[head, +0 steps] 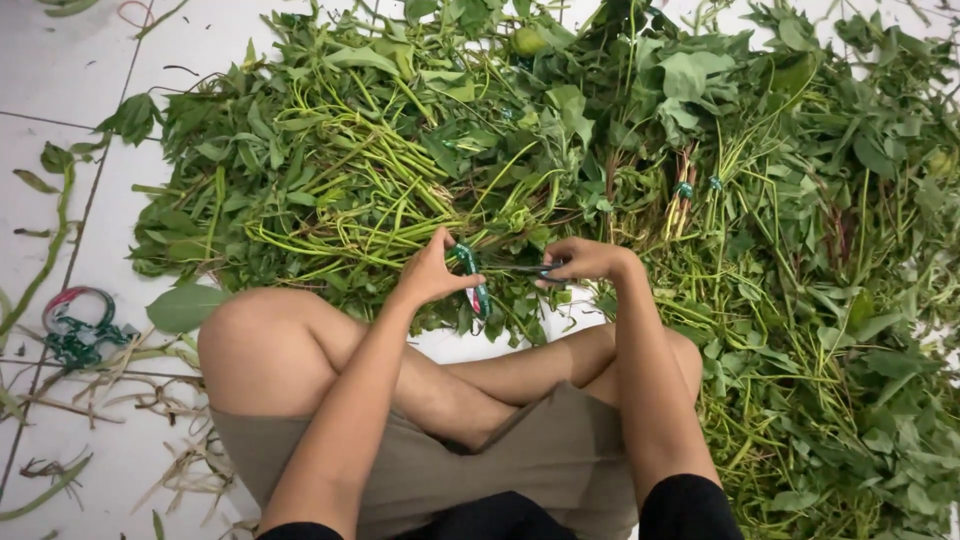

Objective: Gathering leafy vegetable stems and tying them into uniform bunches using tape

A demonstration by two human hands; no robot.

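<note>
My left hand (432,272) pinched the green tie (468,268); my right hand (583,259) gripped scissors (530,269), blades pointing left toward it.

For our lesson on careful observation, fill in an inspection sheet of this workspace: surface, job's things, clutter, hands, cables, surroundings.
Surface: white tiled floor.
Job's things: big heap of leafy green stems; green tie on a bundle.
Clutter: dry stalks; pile of green and red ties; stray leaf.
Hands: left hand pinches the tie; right hand holds a dark tool, kind unclear.
Cables: nothing seen.
Surroundings: person sits cross-legged; nothing else seen.
</note>
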